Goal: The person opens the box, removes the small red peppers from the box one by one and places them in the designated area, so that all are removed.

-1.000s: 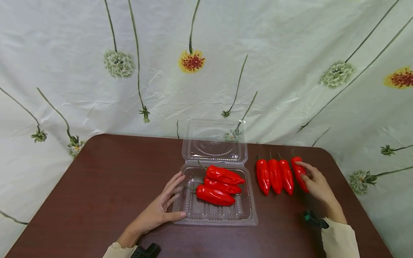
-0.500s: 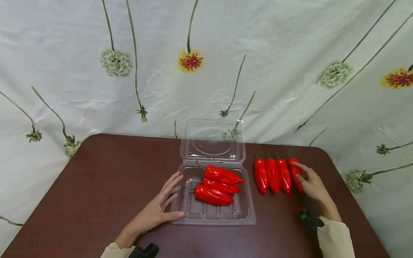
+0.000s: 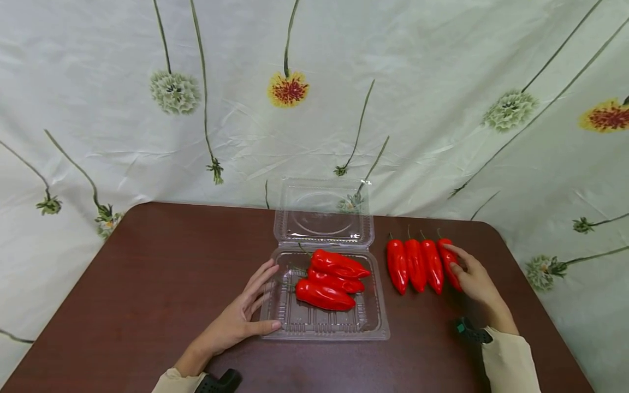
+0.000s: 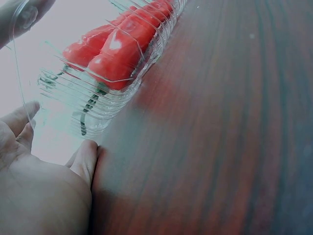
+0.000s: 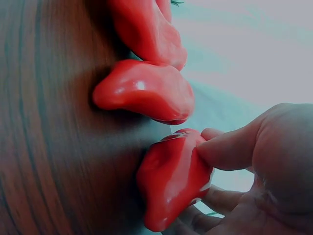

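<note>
My left hand (image 3: 235, 322) rests at the left side of a clear plastic clamshell container (image 3: 326, 335), fingers spread and thumb at its near corner. Three red chili peppers (image 3: 325, 296) lie inside it, stems to the left; through the container's wall some show in the left wrist view. Right of the container several more red peppers (image 3: 415, 266) lie in a row, stems pointing away. My right hand (image 3: 475, 281) holds the rightmost red pepper (image 5: 171, 176) between thumb and fingers. That pepper is at table level beside its neighbour (image 5: 146, 90).
The container's clear lid (image 3: 324, 218) stands raised at the back, by the table's far edge. A dark brown wooden table (image 3: 162, 284) bears everything. Behind it hangs a pale cloth (image 3: 236, 131) with a flower print.
The rightmost pepper, in my right hand, has shifted slightly left, closer to its neighbour. My left hand stays at the container. The head view has moved a little.
</note>
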The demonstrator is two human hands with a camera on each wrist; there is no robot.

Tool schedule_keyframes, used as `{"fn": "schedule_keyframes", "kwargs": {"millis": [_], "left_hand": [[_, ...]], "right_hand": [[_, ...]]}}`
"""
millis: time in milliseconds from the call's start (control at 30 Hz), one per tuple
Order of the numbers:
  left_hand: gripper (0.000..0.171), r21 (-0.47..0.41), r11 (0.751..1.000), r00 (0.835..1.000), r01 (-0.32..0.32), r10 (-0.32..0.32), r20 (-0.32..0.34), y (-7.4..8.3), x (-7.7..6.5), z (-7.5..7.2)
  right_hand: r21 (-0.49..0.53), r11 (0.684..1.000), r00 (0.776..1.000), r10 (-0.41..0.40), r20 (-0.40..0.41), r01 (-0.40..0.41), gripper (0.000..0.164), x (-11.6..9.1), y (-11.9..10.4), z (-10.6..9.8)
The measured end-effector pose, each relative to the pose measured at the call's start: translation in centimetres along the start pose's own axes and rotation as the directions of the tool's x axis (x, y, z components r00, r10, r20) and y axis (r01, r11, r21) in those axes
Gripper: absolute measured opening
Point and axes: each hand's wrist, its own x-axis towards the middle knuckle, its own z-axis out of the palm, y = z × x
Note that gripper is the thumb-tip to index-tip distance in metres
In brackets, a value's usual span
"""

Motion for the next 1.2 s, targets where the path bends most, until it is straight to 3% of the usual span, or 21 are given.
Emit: {"fn": "schedule_keyframes", "kwargs": {"millis": [667,1200], "left_hand": [[0.096,0.012,0.999,0.999,0.035,-0.035,-0.009,-0.06,-0.01,-0.08],[0.095,0.008,1.000,1.000,0.022,-0.022,-0.007,0.12,-0.11,-0.03]], "right_hand": [[0.077,0.996,0.999,0.035,0.036,-0.037,0.050,-0.15,-0.29,-0.12],[0.037,0.999,1.000,0.002,0.013,-0.002,0.048,-0.23,-0.59,-0.44]]}}
